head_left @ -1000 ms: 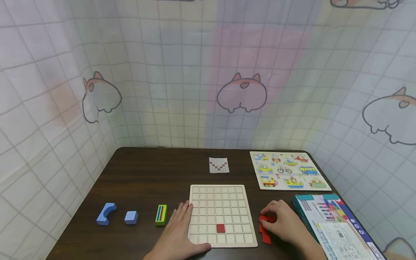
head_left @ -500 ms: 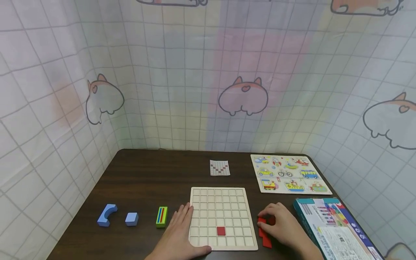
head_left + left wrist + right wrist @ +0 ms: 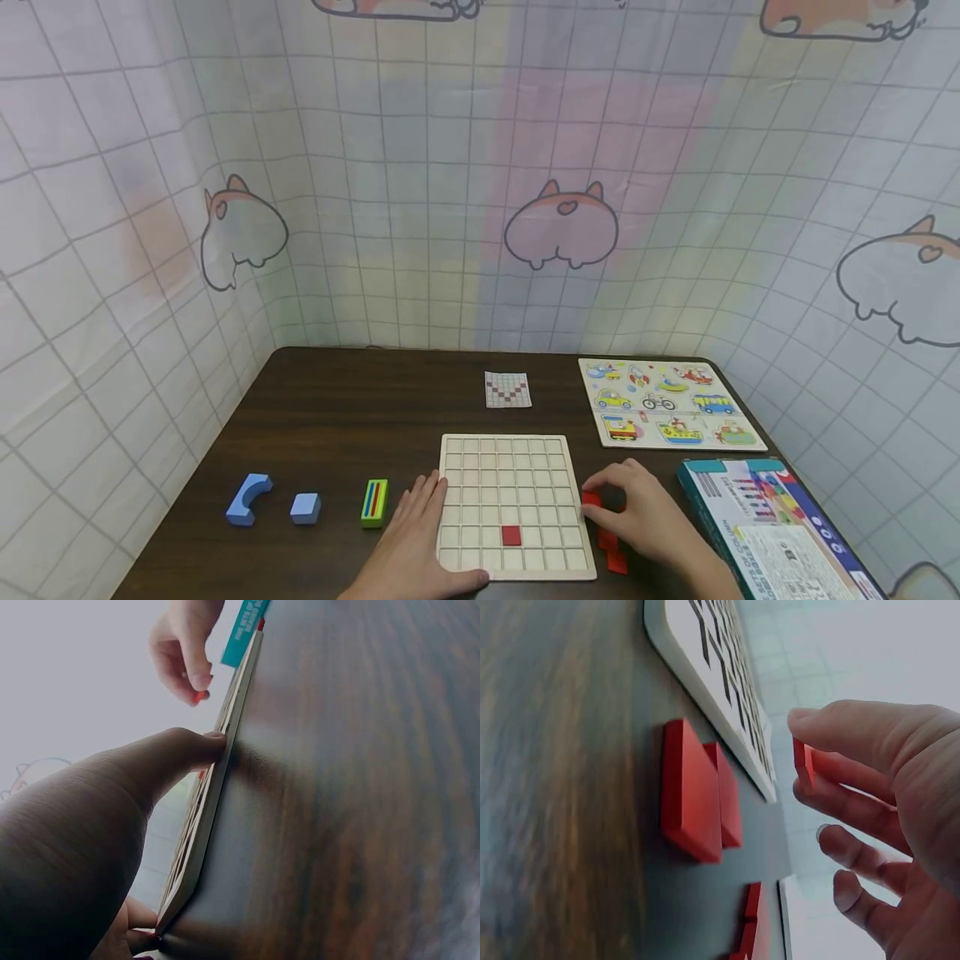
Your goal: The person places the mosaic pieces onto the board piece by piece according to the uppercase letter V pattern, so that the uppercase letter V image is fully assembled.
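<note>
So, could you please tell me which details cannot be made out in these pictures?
- Red tile pinched by the right hand: head view, mostly covered by fingers.
- Loose red tiles: count unclear, hand overlaps them.
- Pattern card: too small to read exactly.
- Teal box: cut by the frame edge.
- Left hand: wrist view blurred.

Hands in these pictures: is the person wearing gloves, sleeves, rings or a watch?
Neither the left hand nor the right hand wears a glove, and no ring shows on the fingers. The forearms are uncovered as far as the head view reaches, with no sleeve or watch in sight. The fingernails are short and unpainted.
</note>
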`<state>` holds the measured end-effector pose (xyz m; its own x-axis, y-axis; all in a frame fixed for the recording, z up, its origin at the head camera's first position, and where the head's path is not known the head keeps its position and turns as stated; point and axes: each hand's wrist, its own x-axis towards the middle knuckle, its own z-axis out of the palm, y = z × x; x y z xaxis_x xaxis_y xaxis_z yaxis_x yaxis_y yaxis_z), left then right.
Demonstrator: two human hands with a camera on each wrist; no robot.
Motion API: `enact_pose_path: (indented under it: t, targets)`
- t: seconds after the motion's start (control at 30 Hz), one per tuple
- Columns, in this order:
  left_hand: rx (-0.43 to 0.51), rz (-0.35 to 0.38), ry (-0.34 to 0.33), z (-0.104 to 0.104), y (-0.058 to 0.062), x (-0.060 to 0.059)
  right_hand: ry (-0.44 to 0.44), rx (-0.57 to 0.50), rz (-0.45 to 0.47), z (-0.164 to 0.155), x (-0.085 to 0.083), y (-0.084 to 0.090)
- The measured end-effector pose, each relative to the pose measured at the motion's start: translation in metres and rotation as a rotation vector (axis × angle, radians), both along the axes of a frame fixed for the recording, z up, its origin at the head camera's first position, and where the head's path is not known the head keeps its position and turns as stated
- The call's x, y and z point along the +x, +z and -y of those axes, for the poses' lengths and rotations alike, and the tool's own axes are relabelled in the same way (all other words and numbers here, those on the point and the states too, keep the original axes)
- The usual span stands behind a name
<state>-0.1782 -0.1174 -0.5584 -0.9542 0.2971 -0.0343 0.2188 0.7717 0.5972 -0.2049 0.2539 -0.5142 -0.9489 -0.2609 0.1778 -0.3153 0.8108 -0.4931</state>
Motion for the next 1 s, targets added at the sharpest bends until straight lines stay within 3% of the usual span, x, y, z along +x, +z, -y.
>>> enact_pose_path:
  t: [0.53,1.0]
  targets:
    - [-0.004,0.013,0.0,0.0,0.0,-0.001,0.104,-0.04,-0.054,0.029,-0.005,-0.003]
    - [-0.024,0.028,0.01,-0.002,0.0,0.0,0.14,-0.077,-0.06,0.053,-0.003,0.001]
